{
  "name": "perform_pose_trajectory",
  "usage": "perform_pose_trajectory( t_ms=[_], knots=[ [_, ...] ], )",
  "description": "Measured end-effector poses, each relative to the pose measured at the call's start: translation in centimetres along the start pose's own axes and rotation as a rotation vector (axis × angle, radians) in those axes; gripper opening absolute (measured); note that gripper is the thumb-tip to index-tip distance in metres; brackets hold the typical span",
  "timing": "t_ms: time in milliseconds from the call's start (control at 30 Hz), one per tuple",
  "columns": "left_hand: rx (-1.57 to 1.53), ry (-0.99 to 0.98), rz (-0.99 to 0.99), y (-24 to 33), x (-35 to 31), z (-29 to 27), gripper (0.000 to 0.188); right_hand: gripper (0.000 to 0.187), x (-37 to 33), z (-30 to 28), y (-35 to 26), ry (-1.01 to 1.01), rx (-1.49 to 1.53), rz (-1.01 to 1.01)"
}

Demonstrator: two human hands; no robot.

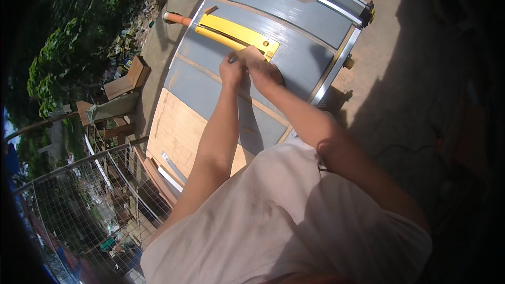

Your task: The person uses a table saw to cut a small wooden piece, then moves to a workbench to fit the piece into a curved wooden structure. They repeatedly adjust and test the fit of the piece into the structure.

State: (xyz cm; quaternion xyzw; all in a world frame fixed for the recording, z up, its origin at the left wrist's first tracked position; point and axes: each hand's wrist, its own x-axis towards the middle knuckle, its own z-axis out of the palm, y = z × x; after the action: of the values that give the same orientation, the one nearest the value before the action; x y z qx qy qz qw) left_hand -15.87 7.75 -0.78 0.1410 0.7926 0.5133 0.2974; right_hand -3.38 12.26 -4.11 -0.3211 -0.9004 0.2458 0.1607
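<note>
A small wood block (251, 51) sits at the near end of a yellow plate (236, 28) on a sunlit grey table (302, 55), held up close in front of a person in a pale shirt (263, 205). The right hand (266, 75) has its fingers closed on the block's near side; the left hand (231, 70) is curled just beside it, though whether it too is pinching the wood cannot be told, nor can a small dark spot at its fingertips.

The risk, by this view, lies in the closeness — fingers bunched beside the plate, where a blade, if there is one, cannot be made out. A loosened grip could let the block twist; a corner catching the plate's edge could jerk it, and the arms' shadow could hide a poor fit.

Beyond the plate lie a wood scrap (210, 9) and an orange tube (179, 19). A plywood panel (176, 121) flanks the left forearm — offcuts (123, 81), a wire fence (100, 189) and greenery (55, 68) further left.
</note>
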Motion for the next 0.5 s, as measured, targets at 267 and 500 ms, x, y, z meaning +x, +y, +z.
perform_pose_trajectory(
  t_ms=[267,500],
  knots=[
    [0.095,0.037,0.023,-3.2,3.0,-1.3,0.043,0.020,0.0,-2.0,-1.9,-0.159,0.003,0.049],
    [0.216,0.054,0.063,-1.9,2.3,-0.3,0.045,0.019,-1.4,-1.3,-1.5,0.084,-0.112,-0.005]
  ],
)
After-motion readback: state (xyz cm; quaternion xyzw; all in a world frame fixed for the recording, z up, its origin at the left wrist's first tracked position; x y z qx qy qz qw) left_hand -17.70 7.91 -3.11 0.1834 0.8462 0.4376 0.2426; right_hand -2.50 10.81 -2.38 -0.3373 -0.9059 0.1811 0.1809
